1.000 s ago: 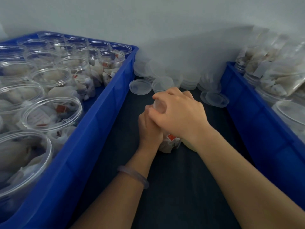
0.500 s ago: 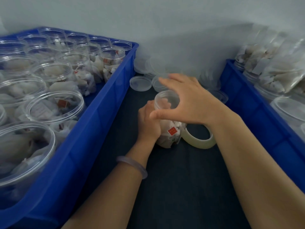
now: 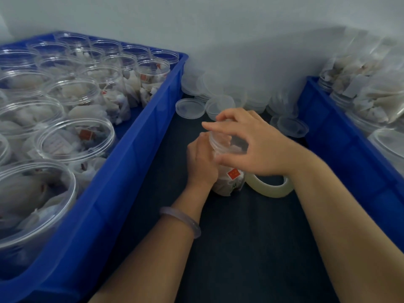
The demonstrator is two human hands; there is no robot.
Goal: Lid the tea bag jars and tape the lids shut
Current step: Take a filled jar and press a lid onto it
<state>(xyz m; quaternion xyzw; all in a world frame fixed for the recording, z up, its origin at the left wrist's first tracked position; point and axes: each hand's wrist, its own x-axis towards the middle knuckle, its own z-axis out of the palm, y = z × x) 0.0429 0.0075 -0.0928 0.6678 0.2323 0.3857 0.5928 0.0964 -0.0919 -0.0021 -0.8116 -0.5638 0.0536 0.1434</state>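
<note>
A clear plastic tea bag jar [image 3: 229, 180] with a red label stands on the dark mat between two crates. My left hand [image 3: 202, 162] grips its left side. My right hand [image 3: 253, 143] arches over the top, thumb and fingers curled round the rim of the clear lid [image 3: 220, 139] on the jar. A roll of clear tape [image 3: 270, 190] lies flat just right of the jar, partly under my right wrist.
A blue crate [image 3: 131, 162] on the left holds several open jars of tea bags. Another blue crate [image 3: 328, 136] on the right holds more jars. Loose clear lids [image 3: 190, 108] lie and stack along the wall behind the jar.
My right hand lifted off the jar top, spread its fingers, then came back down round the lid. The tape roll came into view. My left hand stayed on the jar.
</note>
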